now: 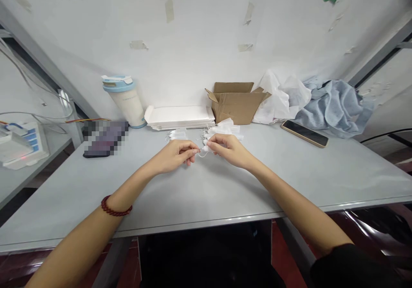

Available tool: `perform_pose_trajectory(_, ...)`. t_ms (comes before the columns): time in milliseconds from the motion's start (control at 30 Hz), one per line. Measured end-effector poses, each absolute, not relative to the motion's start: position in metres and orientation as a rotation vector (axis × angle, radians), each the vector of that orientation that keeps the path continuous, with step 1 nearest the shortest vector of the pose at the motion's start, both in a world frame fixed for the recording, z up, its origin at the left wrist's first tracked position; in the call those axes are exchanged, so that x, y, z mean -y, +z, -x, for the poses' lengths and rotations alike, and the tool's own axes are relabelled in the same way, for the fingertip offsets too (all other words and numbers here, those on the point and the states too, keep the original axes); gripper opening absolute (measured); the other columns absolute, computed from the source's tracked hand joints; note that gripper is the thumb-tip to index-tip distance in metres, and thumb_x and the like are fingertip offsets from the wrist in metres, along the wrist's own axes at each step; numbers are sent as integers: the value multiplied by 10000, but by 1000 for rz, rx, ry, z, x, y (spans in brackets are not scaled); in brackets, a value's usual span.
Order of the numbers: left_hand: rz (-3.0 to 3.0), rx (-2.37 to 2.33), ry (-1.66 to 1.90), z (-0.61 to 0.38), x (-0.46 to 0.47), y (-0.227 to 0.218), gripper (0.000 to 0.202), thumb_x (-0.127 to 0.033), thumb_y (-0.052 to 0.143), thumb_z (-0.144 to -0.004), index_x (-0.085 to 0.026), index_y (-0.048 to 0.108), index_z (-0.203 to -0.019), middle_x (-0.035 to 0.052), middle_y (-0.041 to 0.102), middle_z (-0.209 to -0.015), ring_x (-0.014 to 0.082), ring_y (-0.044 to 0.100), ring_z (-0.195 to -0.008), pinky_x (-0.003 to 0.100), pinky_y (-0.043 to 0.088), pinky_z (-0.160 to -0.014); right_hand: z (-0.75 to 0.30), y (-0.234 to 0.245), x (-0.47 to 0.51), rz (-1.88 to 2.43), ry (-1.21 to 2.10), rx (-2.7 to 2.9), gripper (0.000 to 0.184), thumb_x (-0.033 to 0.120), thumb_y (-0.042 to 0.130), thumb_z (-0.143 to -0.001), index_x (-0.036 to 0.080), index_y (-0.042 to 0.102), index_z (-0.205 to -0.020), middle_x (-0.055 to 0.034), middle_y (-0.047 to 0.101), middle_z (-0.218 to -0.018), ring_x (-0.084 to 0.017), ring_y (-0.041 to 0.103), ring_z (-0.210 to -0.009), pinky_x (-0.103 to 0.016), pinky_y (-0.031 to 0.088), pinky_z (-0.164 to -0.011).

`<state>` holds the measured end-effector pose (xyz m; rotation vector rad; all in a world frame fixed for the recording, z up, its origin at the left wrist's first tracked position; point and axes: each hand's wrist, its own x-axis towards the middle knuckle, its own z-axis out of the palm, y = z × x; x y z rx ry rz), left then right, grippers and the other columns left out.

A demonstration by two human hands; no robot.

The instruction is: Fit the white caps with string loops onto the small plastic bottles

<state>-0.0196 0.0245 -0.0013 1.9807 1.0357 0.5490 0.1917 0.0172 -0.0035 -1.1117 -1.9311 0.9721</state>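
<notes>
Small white piece (206,148) with a thin cord (202,155) is between the hands over the grey table (206,193), near the white pile (227,127); right hand (228,148) pinches the piece, left hand (180,153) fingertips closed on apparently the cord, too small to be sure. Probably very light, cord limp and fiddly, best held by piece edge and cord end

On the table (199,202), piled pieces (230,127) lie near frame centre, before a carton (240,107); a cup (128,105) stands left, a phone (305,133) lies right, before a cloth (334,103).
</notes>
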Motion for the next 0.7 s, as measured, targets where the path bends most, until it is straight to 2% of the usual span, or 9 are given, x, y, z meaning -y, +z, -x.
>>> perform_pose_trajectory(700, -1991, -1013, 590, 19, -23, -1, 225, -332, 505, -885, -161, 652, -886, 5, 640, -706, 124, 619, -627, 241, 506, -631, -192, -3, -17, 1126, 974, 1980, 221, 301, 479, -855, 148, 598, -749, 6, 557, -654, -108, 506, -618, -240, 371, -593)
